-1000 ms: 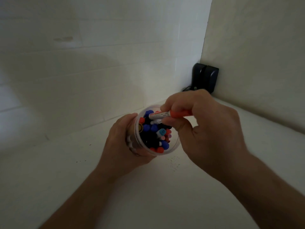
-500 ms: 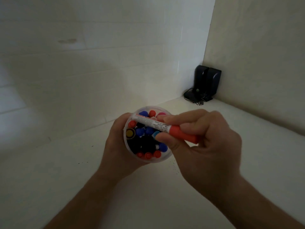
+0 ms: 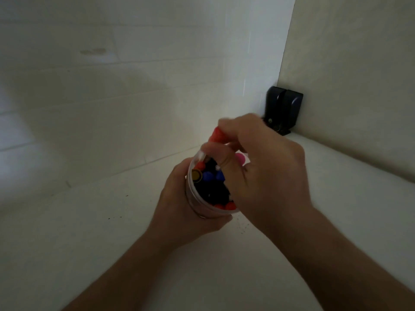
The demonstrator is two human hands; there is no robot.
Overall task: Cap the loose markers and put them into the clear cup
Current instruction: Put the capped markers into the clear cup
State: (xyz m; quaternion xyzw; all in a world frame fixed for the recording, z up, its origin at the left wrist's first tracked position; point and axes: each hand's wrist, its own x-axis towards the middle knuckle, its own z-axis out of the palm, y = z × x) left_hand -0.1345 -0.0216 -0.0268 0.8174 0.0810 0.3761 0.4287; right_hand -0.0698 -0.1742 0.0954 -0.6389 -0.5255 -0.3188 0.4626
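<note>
The orange marker (image 3: 216,137), which half a second ago was being held nearly flat across the mouth of the cup (image 3: 197,205), is now being stood up on end: its orange end is pointing toward twelve o'clock above the rim, and its lower part is hidden behind the thumb, so how deep it is sitting among the others cannot be told. It is being pinched by the right hand (image 3: 262,173), whose fingers are curled tightly round it over the cup's opening, at about one o'clock from the cup's middle; the fingertips are blurred. The cup is being gripped round its wall by the left hand (image 3: 179,203), fingers wrapped from the nine o'clock side, and is being kept tilted toward the camera above the white surface (image 3: 89,232), not resting on it as far as can be seen. The cup is being shown crowded with capped markers, with blue, red, black and yellow ends visible and a pink one at two o'clock. Judged from this, the insertion step is being carried out and is nearly done; a free gap is being needed among the packed caps. No loose marker is being seen on the surface. A dark device (image 3: 284,108) is standing in the corner at one o'clock, well apart.
</note>
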